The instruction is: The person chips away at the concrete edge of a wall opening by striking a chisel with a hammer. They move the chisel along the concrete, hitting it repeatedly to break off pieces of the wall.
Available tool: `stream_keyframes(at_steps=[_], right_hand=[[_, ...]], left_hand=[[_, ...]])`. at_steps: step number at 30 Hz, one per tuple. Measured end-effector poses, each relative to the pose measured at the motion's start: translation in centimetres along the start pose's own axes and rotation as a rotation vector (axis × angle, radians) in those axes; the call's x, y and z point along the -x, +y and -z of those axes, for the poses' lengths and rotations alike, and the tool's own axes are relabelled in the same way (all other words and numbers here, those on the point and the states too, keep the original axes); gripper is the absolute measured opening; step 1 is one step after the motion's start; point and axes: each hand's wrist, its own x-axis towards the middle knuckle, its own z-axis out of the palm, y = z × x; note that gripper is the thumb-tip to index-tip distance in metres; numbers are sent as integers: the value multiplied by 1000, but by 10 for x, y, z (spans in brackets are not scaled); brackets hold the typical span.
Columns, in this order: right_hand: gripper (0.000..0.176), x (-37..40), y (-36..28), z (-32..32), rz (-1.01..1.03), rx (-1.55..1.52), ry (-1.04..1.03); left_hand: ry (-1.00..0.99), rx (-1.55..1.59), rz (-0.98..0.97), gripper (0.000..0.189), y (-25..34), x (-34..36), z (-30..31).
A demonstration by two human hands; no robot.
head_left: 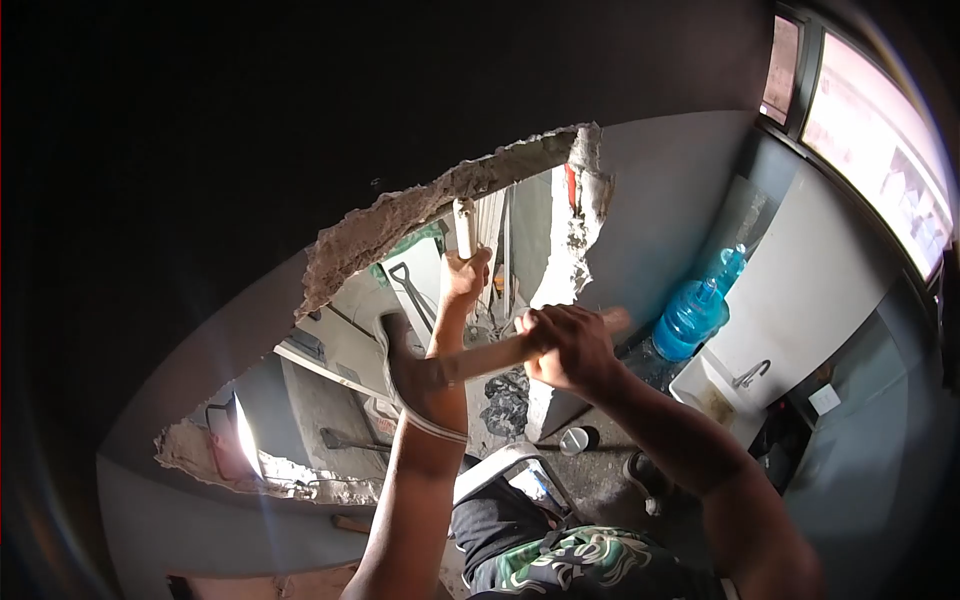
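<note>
My left hand (465, 283) clamps a chisel (464, 222) at the broken wall (400, 215) edge. Right hand (570, 345) is closed round the hammer (480, 358) handle

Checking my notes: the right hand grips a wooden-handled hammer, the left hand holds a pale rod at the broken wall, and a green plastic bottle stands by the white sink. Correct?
One slip: in the head view the plastic bottle by the white sink is blue, not green. The right hand grips the wooden-handled hammer, the left hand the pale rod.
</note>
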Motion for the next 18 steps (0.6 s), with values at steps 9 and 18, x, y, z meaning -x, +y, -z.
stream_keyframes(at_steps=[9,18], right_hand=[[28,-6,63,-3,-220,226,-123],[28,-5,53,-5,-55,11,77]], left_hand=[[164,-322,-552,38,7,10,-2],[161,-273,-190,26,-40,-19,9]])
